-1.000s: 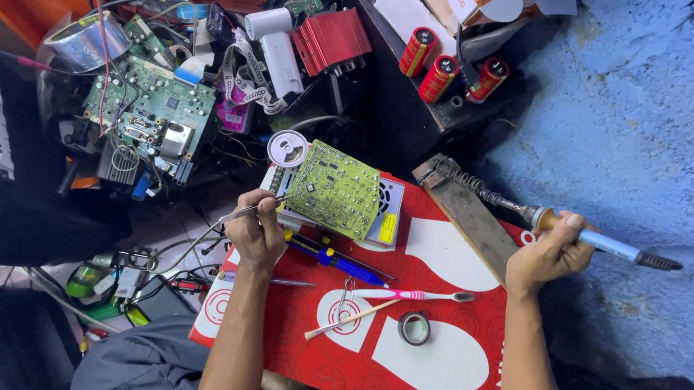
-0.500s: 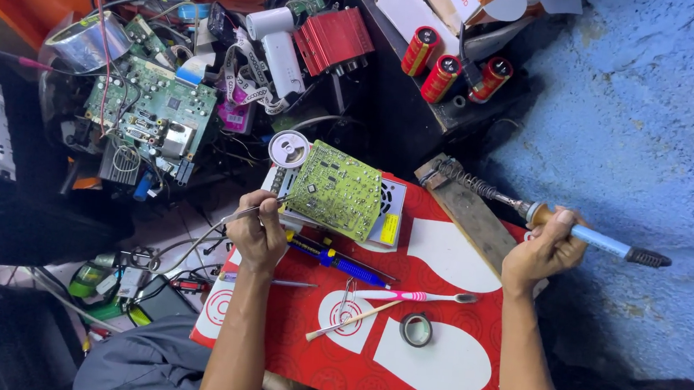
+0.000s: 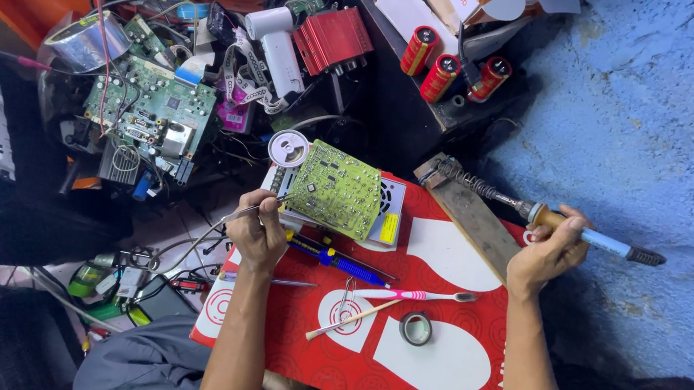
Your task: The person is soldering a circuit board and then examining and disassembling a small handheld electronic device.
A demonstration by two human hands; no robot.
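Change: my right hand (image 3: 546, 255) is drawing the soldering iron (image 3: 589, 238) back towards its spring stand (image 3: 471, 186); the joint is getting a pause
Left hand (image 3: 257, 230): fingers pinching solder wire (image 3: 257, 206) against the yellow-green circuit board (image 3: 337, 187)
Right fingers: wrapping closed round the iron's handle
Board: lying on a metal box (image 3: 386, 216), on the red mat (image 3: 433, 356)
Around: screwdriver (image 3: 339, 262), toothbrush (image 3: 414, 295), tape roll (image 3: 416, 328); scrap boards (image 3: 147, 112) crowding my left side

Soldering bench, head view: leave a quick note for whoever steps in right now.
Right hand: shut on the soldering iron, which sits in the coil stand on its wooden base.
Left hand: grip shut on a thin solder wire, its end at the edge of the green circuit board.
The board lies on a metal box on the red mat.
No joint is being touched; soldering remains.
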